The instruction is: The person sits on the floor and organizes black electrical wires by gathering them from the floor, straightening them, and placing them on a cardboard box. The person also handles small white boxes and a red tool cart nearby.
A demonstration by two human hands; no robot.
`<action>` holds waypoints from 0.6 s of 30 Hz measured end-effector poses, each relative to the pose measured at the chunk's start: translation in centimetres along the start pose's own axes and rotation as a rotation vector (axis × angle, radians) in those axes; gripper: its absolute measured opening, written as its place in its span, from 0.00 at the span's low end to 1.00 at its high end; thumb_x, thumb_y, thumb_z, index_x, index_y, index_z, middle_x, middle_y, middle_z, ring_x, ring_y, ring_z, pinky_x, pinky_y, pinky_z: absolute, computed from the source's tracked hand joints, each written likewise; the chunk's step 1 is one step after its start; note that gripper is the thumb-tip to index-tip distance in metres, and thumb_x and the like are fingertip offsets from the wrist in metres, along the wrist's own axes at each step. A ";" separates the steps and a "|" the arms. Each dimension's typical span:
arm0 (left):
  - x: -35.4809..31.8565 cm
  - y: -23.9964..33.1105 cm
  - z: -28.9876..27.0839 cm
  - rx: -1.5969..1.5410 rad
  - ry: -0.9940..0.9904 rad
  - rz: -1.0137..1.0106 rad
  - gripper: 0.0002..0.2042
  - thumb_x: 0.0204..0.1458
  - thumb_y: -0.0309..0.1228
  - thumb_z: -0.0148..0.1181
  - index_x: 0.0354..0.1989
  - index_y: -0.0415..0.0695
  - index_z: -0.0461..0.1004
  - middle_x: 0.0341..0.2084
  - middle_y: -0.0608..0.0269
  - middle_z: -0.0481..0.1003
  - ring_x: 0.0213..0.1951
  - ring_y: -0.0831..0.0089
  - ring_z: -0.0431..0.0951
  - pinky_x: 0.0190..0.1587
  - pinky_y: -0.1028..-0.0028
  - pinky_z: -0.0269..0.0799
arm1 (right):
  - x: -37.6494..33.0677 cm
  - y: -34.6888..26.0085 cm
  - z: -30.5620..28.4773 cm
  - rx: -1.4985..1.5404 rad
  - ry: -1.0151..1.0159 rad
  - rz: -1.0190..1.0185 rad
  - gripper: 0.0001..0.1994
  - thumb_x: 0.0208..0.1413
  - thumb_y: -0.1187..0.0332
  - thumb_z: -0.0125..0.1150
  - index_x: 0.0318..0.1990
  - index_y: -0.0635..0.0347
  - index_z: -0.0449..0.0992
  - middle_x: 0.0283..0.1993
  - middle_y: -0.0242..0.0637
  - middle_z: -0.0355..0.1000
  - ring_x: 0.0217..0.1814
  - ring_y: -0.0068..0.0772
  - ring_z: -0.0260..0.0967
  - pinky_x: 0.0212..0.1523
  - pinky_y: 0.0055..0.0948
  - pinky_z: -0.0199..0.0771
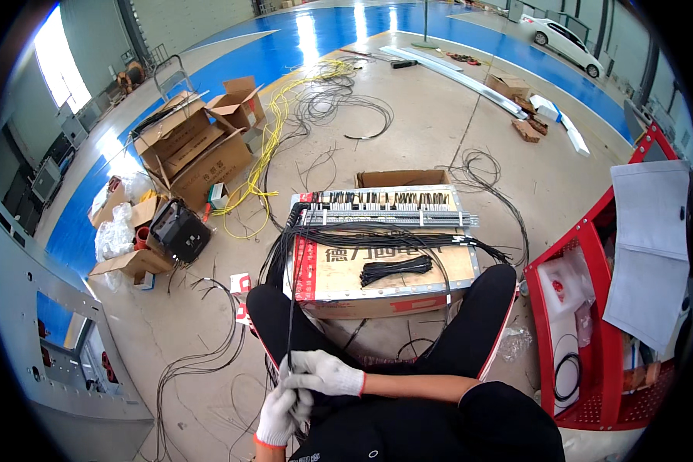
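Both my hands wear white knit gloves, close together low in the view over my lap. My right hand [325, 373] is closed around a black cable bundle [290, 323], which runs up to the left edge of the box in front of me. Just below it, my left hand [279, 416] is closed on the same bundle. On the cardboard box [339, 269] lie a long row of black cables [408, 237], a metal rail with grey terminal blocks [385, 218] and a tied bunch of black cable ties [396, 269]. Where the bundle passes through my fingers is partly hidden.
Loose black cables [196, 360] trail over the floor at left. Yellow cable [266, 154] lies tangled ahead. Open cardboard boxes [196, 158] and a black case [179, 231] stand at far left. A grey metal cabinet [69, 362] is at left, a red perforated rack [543, 331] at right.
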State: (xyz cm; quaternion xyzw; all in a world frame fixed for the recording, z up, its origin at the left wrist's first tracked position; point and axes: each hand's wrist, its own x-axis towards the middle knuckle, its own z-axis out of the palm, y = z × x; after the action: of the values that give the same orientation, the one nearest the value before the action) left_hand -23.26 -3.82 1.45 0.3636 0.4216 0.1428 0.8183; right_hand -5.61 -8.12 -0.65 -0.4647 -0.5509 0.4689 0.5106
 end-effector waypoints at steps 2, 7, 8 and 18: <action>0.8 0.6 0.2 0.013 -0.223 0.074 0.14 0.64 0.33 0.46 0.44 0.35 0.72 0.16 0.70 0.64 0.17 0.80 0.58 0.23 0.77 0.55 | -0.6 -1.5 -0.6 0.094 0.131 -0.020 0.11 0.63 0.65 0.55 0.45 0.63 0.72 0.37 0.35 0.74 0.40 0.29 0.74 0.46 0.29 0.73; 1.5 -1.2 0.7 0.035 -0.342 -0.076 0.16 0.65 0.39 0.44 0.38 0.37 0.72 0.13 0.73 0.57 0.16 0.81 0.53 0.22 0.78 0.49 | 2.2 -2.1 -9.1 0.606 0.480 -0.065 0.11 0.66 0.66 0.51 0.48 0.64 0.72 0.39 0.36 0.73 0.42 0.26 0.71 0.46 0.28 0.72; 1.5 -1.9 0.0 0.000 -0.364 -0.088 0.15 0.65 0.37 0.45 0.38 0.37 0.72 0.13 0.74 0.57 0.16 0.81 0.53 0.21 0.79 0.49 | 3.1 -3.4 -11.9 0.557 0.518 -0.144 0.11 0.66 0.66 0.50 0.48 0.64 0.72 0.39 0.35 0.73 0.40 0.25 0.70 0.43 0.27 0.72; 0.4 -3.4 -6.4 0.370 -0.125 -0.079 0.07 0.61 0.33 0.53 0.41 0.44 0.74 0.16 0.73 0.66 0.16 0.84 0.58 0.19 0.81 0.53 | -0.8 -14.7 -34.8 0.702 0.679 -0.532 0.13 0.67 0.67 0.51 0.55 0.63 0.66 0.39 0.31 0.70 0.29 0.14 0.64 0.24 0.10 0.64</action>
State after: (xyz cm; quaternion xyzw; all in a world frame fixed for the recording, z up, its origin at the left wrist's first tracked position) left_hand -28.35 -2.87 -3.65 0.4992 0.4031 0.0076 0.7670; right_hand 28.71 -9.30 15.14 -0.2368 -0.2646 0.3031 0.8843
